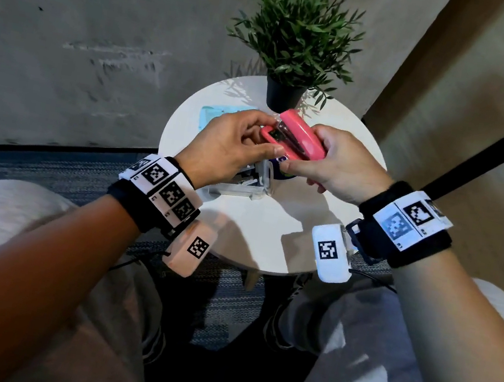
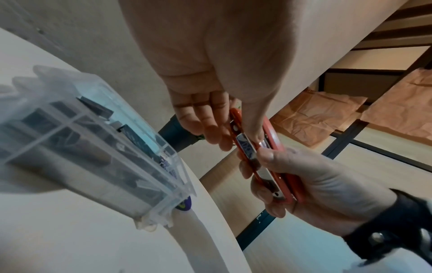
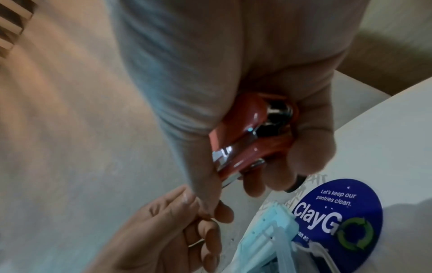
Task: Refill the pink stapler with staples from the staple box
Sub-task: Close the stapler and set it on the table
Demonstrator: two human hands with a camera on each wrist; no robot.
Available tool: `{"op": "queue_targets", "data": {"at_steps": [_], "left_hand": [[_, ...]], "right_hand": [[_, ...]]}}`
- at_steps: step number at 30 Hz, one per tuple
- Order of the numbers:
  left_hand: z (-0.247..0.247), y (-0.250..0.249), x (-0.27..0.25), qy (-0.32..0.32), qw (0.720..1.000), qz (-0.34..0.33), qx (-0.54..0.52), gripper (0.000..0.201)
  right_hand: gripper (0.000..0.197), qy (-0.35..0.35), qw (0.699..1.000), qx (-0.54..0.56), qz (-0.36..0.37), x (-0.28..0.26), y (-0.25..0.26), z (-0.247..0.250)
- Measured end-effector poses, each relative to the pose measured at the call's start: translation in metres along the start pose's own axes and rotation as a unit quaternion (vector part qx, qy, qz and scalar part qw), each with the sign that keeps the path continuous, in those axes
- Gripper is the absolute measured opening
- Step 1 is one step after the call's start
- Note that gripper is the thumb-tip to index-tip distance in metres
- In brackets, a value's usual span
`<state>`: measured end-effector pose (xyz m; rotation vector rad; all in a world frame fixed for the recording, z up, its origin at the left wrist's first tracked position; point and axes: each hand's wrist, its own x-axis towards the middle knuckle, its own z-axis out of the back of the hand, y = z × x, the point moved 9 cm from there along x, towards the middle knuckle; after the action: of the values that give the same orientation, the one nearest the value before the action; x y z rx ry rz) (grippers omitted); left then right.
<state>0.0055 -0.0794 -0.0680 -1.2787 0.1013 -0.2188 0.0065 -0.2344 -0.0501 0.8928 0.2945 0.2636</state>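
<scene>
Gripping the pink stapler (image 1: 296,136) above the round white table (image 1: 271,227), the right hand (image 1: 335,164) curls its fingers round the rear; at nine o'clock, the left hand (image 1: 228,146) pinches its front end, over the clear staple box (image 1: 244,186).

The head view is dim overall, with the round white table (image 1: 287,230) the brightest area. Light falls from behind the potted plant (image 1: 299,32), which casts feathery leaf shadows on the tabletop beside its pot. Wrist devices throw soft dark shadows on the table's near side. The lap and floor at the bottom sink into deep shade. Straight edges bow near the corners from the wide lens. Both wrist views are soft and smeared with motion blur, with washed-out, hazy colour.
</scene>
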Motion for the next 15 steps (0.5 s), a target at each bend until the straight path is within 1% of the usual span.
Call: {"op": "queue_targets", "data": {"at_steps": [3,6,9,12,15], "left_hand": [[-0.002,0.001,0.000,0.010,0.999,0.000,0.049,0.047],[0.001,0.000,0.001,0.021,0.995,-0.002,0.096,0.052],[0.007,0.002,0.001,0.016,0.991,0.001,0.136,0.040],[0.005,0.008,-0.002,0.031,0.987,0.001,0.158,0.024],[-0.003,0.009,-0.006,0.054,0.984,-0.004,0.169,0.020]], "right_hand": [[0.041,-0.005,1.000,-0.025,-0.011,0.003,-0.008,0.000],[0.043,-0.038,0.997,-0.070,-0.011,0.008,-0.014,0.008],[0.040,-0.074,0.991,-0.101,-0.034,0.015,-0.031,0.020],[0.039,-0.093,0.984,-0.123,-0.086,0.023,-0.056,0.031],[0.039,-0.107,0.978,-0.112,-0.141,0.029,-0.082,0.039]]}}
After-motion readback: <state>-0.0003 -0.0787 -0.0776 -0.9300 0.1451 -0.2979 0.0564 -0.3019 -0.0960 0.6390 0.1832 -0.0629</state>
